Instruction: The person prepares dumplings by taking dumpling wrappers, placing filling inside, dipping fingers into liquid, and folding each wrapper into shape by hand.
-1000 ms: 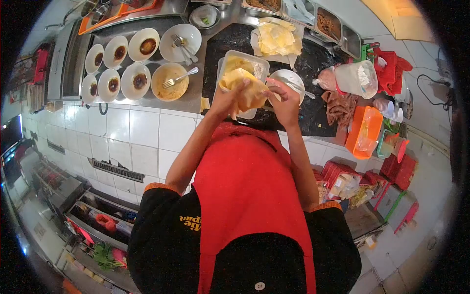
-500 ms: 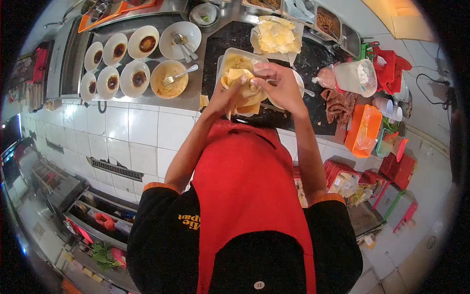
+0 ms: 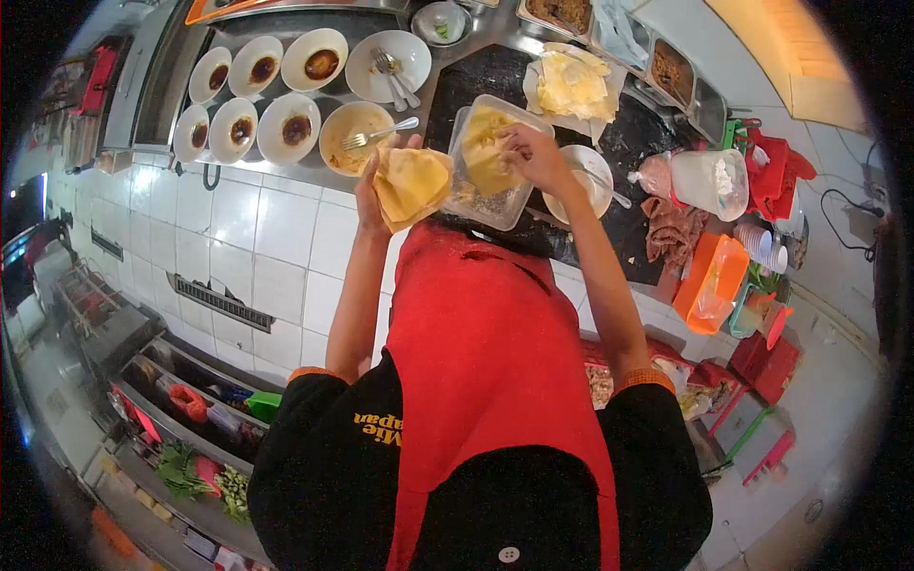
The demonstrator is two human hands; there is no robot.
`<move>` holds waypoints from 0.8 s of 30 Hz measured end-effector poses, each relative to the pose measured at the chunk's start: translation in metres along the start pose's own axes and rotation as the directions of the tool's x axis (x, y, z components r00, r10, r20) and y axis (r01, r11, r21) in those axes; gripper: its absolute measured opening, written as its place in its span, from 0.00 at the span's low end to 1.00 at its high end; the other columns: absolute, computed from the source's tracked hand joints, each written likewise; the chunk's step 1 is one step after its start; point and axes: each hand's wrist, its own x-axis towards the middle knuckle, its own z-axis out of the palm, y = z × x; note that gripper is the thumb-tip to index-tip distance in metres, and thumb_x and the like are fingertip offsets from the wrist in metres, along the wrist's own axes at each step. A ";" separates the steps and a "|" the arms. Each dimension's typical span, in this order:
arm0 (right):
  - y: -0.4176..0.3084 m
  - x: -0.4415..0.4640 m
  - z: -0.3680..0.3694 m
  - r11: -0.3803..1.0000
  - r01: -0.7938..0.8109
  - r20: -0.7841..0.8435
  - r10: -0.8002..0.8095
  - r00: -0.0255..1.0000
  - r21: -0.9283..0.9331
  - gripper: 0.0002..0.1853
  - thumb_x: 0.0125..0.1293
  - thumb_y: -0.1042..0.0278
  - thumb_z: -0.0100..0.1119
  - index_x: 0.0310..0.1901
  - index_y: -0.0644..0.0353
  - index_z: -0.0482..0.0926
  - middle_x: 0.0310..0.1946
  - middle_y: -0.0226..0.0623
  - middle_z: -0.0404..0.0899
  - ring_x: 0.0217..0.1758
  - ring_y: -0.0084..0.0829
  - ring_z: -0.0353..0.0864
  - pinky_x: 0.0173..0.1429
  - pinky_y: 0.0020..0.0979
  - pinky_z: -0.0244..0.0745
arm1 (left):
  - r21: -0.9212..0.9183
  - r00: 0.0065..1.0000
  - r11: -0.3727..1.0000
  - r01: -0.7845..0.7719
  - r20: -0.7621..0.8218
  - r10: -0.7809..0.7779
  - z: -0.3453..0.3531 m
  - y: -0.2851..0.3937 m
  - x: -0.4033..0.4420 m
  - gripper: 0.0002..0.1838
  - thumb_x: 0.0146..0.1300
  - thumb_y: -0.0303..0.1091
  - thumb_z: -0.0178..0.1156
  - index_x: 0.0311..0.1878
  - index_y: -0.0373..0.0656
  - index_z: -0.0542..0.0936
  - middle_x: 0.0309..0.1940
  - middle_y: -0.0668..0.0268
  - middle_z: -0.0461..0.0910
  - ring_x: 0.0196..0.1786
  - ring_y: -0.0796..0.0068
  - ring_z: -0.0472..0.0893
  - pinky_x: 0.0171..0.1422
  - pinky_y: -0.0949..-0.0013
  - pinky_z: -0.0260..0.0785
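Note:
My left hand (image 3: 367, 198) is closed around a stack of thin yellow wonton wrappers (image 3: 415, 187), held over the counter's front edge. My right hand (image 3: 539, 160) reaches over a clear plastic container (image 3: 493, 215), its fingers bent together in a pinch. What sits between those fingertips, if anything, is hidden. Yellow folded dough (image 3: 487, 152) lies inside the container beneath them. Just right of the container stands a white bowl (image 3: 592, 195) with a utensil in it. Farther back, a loose pile of yellow wrappers (image 3: 573, 84) rests on paper.
Several white bowls with dark sauce (image 3: 296, 130) line the left counter. Nearby are a used bowl with a fork (image 3: 345, 157) and a bowl of cutlery (image 3: 362, 68). A brown cloth (image 3: 670, 228), an orange basket (image 3: 709, 285) and a white tub (image 3: 716, 186) stand at right.
My hands have separated. The left has moved left with the wrapper stack, while the right has gone over the container. Earlier both were together on the dough. The view has shifted slightly.

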 end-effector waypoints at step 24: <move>-0.081 -0.040 0.039 0.883 0.246 -0.362 -0.399 0.843 -0.400 0.13 0.61 0.72 0.75 0.47 0.63 0.85 0.40 0.37 0.89 0.47 0.29 0.88 0.49 0.33 0.81 | 0.518 0.998 0.855 -0.006 0.058 -0.028 0.040 -0.051 0.016 0.26 0.77 0.50 0.58 0.69 0.45 0.72 0.59 0.60 0.79 0.59 0.70 0.82 0.54 0.62 0.81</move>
